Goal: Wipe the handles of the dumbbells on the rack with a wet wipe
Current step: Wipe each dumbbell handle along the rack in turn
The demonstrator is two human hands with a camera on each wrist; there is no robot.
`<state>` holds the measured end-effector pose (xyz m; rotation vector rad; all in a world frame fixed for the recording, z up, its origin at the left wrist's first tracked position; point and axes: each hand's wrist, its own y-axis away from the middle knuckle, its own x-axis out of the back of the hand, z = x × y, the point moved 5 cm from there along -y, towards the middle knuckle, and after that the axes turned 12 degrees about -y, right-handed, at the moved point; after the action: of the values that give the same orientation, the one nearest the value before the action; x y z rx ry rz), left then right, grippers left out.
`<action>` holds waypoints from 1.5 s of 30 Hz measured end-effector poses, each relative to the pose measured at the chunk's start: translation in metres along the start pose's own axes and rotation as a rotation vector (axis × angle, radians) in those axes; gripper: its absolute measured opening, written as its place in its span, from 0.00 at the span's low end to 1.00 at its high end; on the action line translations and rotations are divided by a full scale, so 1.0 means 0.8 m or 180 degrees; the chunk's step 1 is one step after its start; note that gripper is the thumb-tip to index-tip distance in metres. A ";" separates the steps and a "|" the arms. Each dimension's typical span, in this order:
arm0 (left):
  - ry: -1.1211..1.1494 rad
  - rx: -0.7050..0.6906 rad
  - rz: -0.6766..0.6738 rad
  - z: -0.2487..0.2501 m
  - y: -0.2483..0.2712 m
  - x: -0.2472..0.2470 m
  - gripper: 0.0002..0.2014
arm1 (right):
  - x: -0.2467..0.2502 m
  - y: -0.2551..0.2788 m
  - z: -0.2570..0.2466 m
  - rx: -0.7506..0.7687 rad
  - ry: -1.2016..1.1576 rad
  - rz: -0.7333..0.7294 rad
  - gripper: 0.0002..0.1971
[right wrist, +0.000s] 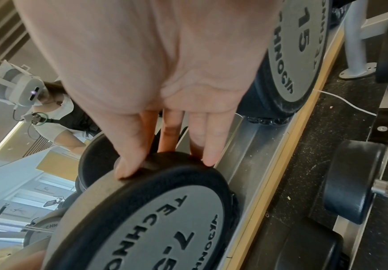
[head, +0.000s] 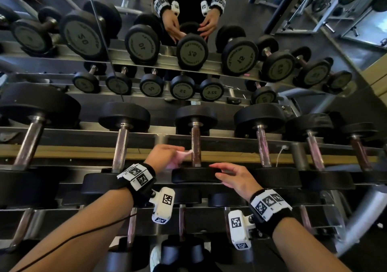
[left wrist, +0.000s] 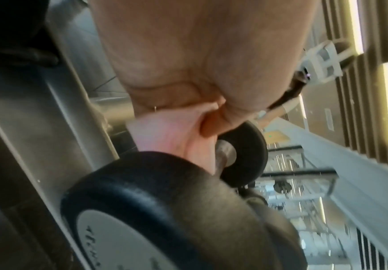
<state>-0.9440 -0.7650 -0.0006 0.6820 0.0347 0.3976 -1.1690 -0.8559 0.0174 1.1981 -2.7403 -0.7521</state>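
Observation:
The 7.5 dumbbell [head: 195, 112] lies on the rack's upper tier [head: 83, 150], its dark metal handle [head: 196, 146] pointing away from me. My left hand [head: 178, 152] grips a crumpled pale pink wet wipe [head: 178, 157] and holds it against the left side of that handle. In the left wrist view the wet wipe [left wrist: 165, 135] is bunched under my curled left hand [left wrist: 211, 124] beside the handle [left wrist: 223, 155]. My right hand [head: 217, 170] rests with straight fingers [right wrist: 130, 155] on the rim of the near black head [right wrist: 165, 210].
Neighbouring dumbbells lie close on the left [head: 122, 142] and on the right [head: 262, 146], the latter marked 15 [right wrist: 297, 54]. A lower tier [head: 182, 219] holds more dumbbells. A mirror [head: 188, 41] behind the rack reflects me. A white cable [head: 280, 152] hangs on the rail.

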 end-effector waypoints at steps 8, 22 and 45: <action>0.1464 0.0258 0.0008 0.021 -0.025 -0.010 0.18 | 0.002 -0.001 0.003 -0.0142 0.0082 0.0035 0.15; 0.0625 -0.0316 -0.0429 0.022 -0.018 -0.039 0.20 | 0.012 -0.016 0.001 -0.0193 0.0286 -0.0074 0.14; 0.0882 0.0062 -0.0622 -0.006 -0.025 -0.029 0.24 | -0.001 -0.001 0.017 0.0098 -0.0716 0.0168 0.15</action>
<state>-0.9589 -0.7847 -0.0186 0.6324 0.3656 0.3013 -1.1714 -0.8499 0.0053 1.1040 -2.9598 -0.8926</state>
